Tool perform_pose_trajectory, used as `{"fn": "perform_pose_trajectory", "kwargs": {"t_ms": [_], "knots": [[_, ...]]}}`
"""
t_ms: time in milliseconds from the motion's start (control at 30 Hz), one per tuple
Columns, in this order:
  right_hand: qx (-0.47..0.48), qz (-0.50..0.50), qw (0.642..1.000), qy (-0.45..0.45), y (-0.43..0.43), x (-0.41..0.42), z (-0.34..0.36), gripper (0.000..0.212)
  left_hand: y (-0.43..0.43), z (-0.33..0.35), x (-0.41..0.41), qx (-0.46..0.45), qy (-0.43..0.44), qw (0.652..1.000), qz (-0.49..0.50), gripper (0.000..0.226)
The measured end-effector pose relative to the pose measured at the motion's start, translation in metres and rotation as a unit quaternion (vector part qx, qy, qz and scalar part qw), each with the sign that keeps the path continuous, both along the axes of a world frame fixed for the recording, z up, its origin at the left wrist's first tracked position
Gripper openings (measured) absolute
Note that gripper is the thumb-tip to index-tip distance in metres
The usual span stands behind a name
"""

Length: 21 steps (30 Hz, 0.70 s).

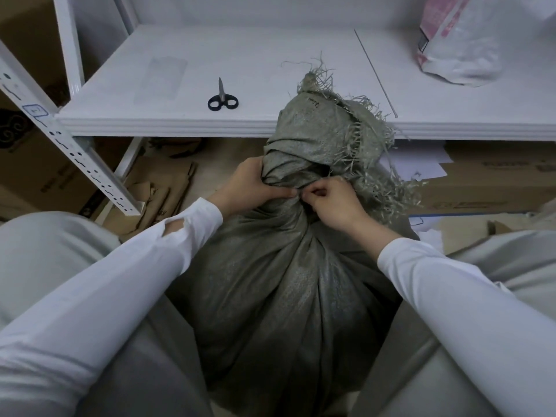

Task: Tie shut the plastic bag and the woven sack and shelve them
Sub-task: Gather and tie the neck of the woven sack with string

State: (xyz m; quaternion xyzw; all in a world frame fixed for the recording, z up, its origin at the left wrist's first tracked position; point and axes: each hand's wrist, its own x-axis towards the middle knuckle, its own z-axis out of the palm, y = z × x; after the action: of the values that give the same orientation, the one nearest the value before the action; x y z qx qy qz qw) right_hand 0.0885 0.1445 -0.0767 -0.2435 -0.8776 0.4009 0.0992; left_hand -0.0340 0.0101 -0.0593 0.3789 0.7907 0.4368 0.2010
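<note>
Now I see both hands at the woven sack [279,284] neck: left hand [249,188] grips the gathered fabric. Right hand [332,203] pinches it with curled fingers. Scissors [222,99] lie on the far shelf [180,124].

Woven sack [285,281]: dull grey-green, fine weave pattern. Scissors [222,99]: black handles, grey blades. Shelf [180,55]: white. Plastic bag [457,46], far right: white with pink areas, possibly print. Sleeves [120,281]: white. Cardboard boxes [481,182]: brown.
</note>
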Motion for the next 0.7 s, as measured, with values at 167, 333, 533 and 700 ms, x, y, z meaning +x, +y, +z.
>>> {"fn": "perform_pose_trajectory", "kwargs": {"t_ms": [167, 333, 533, 700], "knots": [[0.02, 0.0, 1.0, -0.017, -0.001, -0.001, -0.002, 0.018, 0.001, 0.001, 0.0, -0.035, 0.063, 0.997, 0.004, 0.049], [0.003, -0.031, 1.0, 0.0, -0.003, -0.002, -0.002, 0.012, 0.002, 0.001, 0.0, -0.064, 0.091, 0.994, 0.017, 0.054], [0.026, -0.054, 0.998, 0.02, -0.005, 0.0, 0.0, 0.01, 0.002, 0.003, 0.001, -0.099, 0.118, 0.987, 0.05, 0.056], [0.117, -0.058, 0.989, 0.068, -0.013, 0.006, 0.007, 0.008, 0.001, 0.007, 0.005, -0.132, 0.102, 0.984, 0.069, 0.051]]}}
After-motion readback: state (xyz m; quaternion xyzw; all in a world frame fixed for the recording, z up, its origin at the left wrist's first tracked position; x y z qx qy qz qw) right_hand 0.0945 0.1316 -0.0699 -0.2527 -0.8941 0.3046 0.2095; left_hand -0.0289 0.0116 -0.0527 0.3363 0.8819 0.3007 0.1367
